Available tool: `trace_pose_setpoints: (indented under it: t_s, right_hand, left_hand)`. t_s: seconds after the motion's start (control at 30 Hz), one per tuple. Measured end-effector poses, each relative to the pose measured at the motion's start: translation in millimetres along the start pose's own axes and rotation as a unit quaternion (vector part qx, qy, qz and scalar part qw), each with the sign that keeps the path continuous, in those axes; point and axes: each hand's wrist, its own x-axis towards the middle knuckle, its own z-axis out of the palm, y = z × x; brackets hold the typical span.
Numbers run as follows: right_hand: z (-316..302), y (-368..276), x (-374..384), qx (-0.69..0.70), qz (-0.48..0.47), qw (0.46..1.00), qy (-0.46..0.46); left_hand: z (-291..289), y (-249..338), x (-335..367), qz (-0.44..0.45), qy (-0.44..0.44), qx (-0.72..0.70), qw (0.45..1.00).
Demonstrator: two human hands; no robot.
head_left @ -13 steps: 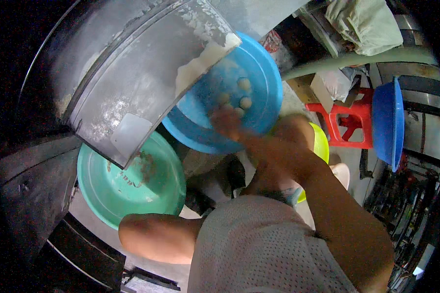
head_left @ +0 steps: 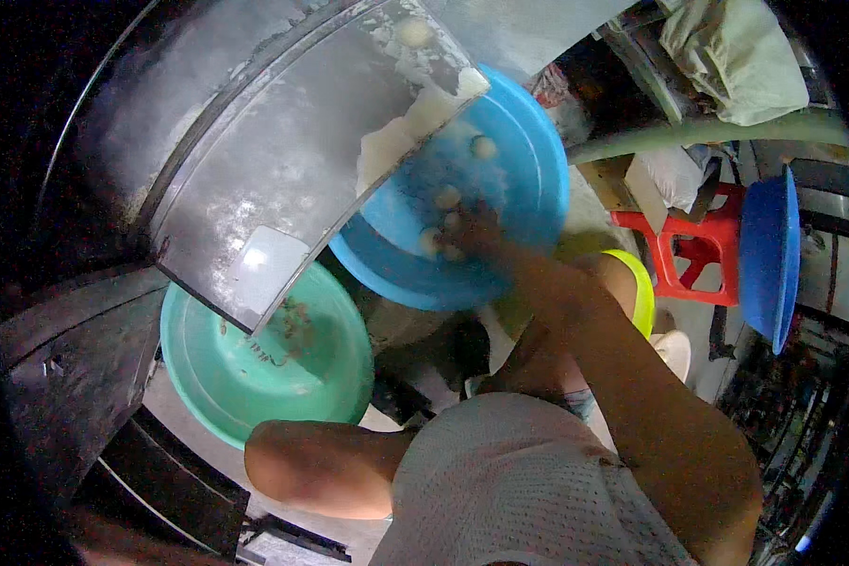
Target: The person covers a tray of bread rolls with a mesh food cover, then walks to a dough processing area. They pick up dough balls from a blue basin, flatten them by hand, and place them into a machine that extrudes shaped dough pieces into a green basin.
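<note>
My right hand (head_left: pixel 479 229) reaches down into a large blue basin (head_left: pixel 549 179). It is dim and smeared by motion, so its fingers cannot be made out. Close to its fingertips lie several pale, round dough balls (head_left: pixel 447 196); one more dough ball (head_left: pixel 484 146) sits apart toward the far side. White powder like flour dusts the basin's bottom. At the lower left edge a blurred, skin-coloured shape (head_left: pixel 123 542) may be part of my left arm or hand; no fingers show there.
A metal tray (head_left: pixel 283 160), powdered white, overhangs both basins and bears a pale ball (head_left: pixel 413 32) and a flat whitish rectangle (head_left: pixel 269 264). A green basin (head_left: pixel 198 377) with brownish bits stands left. A red stool (head_left: pixel 693 259) and an upended blue basin (head_left: pixel 769 259) stand right.
My right hand has shifted slightly right inside the blue basin, and the balls lie differently. A pale ball has come into view on the tray, as has a blurred shape at lower left.
</note>
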Motion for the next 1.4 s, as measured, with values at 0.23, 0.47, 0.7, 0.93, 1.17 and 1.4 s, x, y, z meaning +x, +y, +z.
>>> trace_pose_setpoints:
  t_s: [0.23,0.47,0.7,0.93,1.17,1.4]
  right_hand:
    - [15.4,-48.4,-33.9,-0.045,0.053,0.997,0.033]
    - [48.2,-11.8,-3.4,-0.015,0.006,0.989,0.148]
    - [-81.4,-103.7,-99.0,0.401,-0.149,0.903,-0.033]
    - [-129.7,-189.7,-166.1,0.215,-0.449,0.857,0.132]
    - [-19.5,-61.4,-14.6,0.151,0.002,0.982,0.117]
    - [34.7,-92.8,0.8,0.014,0.060,0.989,0.134]
  left_hand:
    - [69.9,87.5,-133.4,-0.114,-0.362,-0.232,0.896]
    - [99.9,121.0,-182.6,-0.439,-0.366,-0.386,0.724]
    - [144.1,151.9,-269.5,-0.690,-0.315,-0.440,0.481]
    - [142.1,145.5,-281.9,-0.675,-0.230,-0.645,0.272]
    - [135.3,150.7,-251.3,-0.628,-0.254,-0.703,0.217]
    - [127.7,150.1,-250.6,-0.656,-0.227,-0.674,0.254]
